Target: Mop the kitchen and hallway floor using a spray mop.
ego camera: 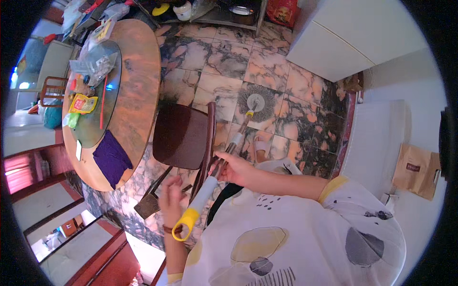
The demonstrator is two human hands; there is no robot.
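Observation:
My right hand grips the metal pole of a spin mop, around its middle. The mop's round head, a pale disc ringed by dark grey strands, rests spread on the marble-patterned floor tiles. Its upper end has a white grip sleeve and a yellow end cap with a hanging loop, slanting up towards me. To the left of that sleeve is my left hand, slightly blurred, holding nothing, fingers loosely apart. A dark brown wooden chair stands just left of the pole.
A round wooden table bears a glass turntable, a yellow packet, a purple cloth and a white phone. A white cabinet stands far right. My slippered foot is near the mop head.

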